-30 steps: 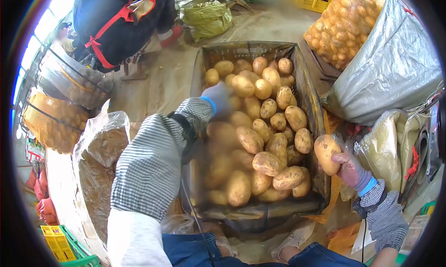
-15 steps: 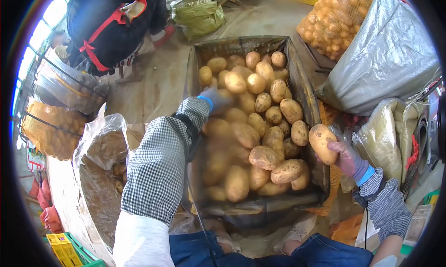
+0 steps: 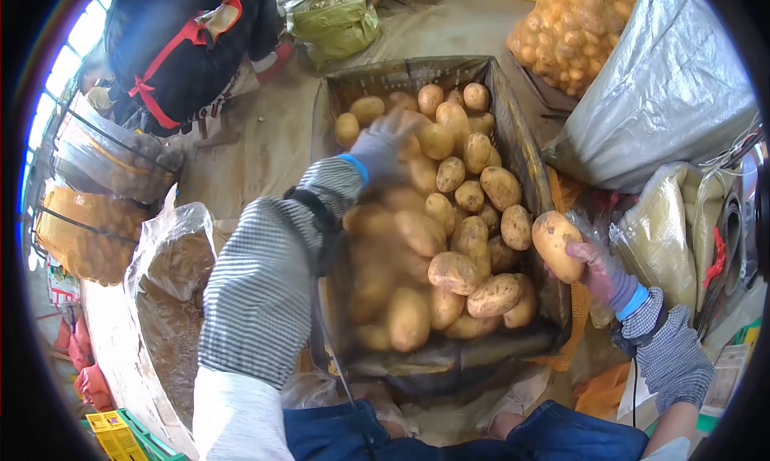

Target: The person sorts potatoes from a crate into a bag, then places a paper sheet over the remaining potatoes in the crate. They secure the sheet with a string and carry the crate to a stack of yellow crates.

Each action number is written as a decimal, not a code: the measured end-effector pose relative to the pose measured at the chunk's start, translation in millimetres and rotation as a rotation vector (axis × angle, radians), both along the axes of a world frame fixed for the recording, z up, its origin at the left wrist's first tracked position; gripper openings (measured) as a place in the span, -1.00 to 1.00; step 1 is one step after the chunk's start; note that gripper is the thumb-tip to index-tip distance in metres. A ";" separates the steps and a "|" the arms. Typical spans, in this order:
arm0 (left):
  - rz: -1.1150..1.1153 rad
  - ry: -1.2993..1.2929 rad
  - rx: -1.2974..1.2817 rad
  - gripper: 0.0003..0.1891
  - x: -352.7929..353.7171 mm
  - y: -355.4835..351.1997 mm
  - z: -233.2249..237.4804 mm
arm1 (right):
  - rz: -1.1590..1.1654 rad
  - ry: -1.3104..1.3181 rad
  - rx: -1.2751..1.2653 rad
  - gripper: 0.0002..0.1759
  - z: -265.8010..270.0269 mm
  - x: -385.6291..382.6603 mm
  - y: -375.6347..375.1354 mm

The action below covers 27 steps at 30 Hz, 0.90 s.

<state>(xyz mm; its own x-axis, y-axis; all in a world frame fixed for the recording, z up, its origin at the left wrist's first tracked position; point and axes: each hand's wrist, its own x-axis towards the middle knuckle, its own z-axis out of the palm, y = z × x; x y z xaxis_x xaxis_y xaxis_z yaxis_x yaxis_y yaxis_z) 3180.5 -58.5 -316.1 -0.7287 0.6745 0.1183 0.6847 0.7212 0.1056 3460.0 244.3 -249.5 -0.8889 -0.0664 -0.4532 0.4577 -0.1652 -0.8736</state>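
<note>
A dark crate (image 3: 523,152) in front of me is full of several tan potatoes (image 3: 454,272). My left hand (image 3: 383,147), in a grey glove, reaches across the crate and curls over potatoes at its far middle. It is motion-blurred, so its grip is unclear. My right hand (image 3: 601,275), in a purple-grey glove, is just outside the crate's right wall. It holds one large potato (image 3: 556,245) upright.
Another person in dark clothes with red straps (image 3: 180,48) bends at the upper left. Wire baskets with bagged potatoes (image 3: 84,228) and a clear plastic bag (image 3: 172,248) stand left. A net sack of potatoes (image 3: 573,28), a grey woven sack (image 3: 674,92) and a green bag (image 3: 337,24) lie beyond.
My left hand has moved farther and higher over the pile toward the crate's back. My right hand keeps the large potato in nearly the same place.
</note>
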 end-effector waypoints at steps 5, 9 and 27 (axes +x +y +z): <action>-0.034 -0.254 -0.234 -0.37 -0.8 9.2 25.1 | -0.020 0.034 -0.002 -0.28 -2.8 3.3 1.0; -0.185 -0.112 -0.360 -0.41 24.0 -22.4 2.8 | -0.014 0.003 0.020 -0.23 -1.0 6.0 1.6; 0.373 -0.019 -0.366 -0.45 -60.2 -24.8 19.2 | 0.038 -0.018 0.097 -0.27 11.1 3.0 -5.9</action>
<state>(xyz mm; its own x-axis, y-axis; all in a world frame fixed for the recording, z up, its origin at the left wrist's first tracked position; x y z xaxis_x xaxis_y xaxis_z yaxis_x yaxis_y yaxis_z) 3120.2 -83.3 -296.9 -0.9272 0.3630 -0.0922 0.3742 0.9078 -0.1895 3463.0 238.4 -238.4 -0.8782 -0.0544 -0.4752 0.4780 -0.0622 -0.8762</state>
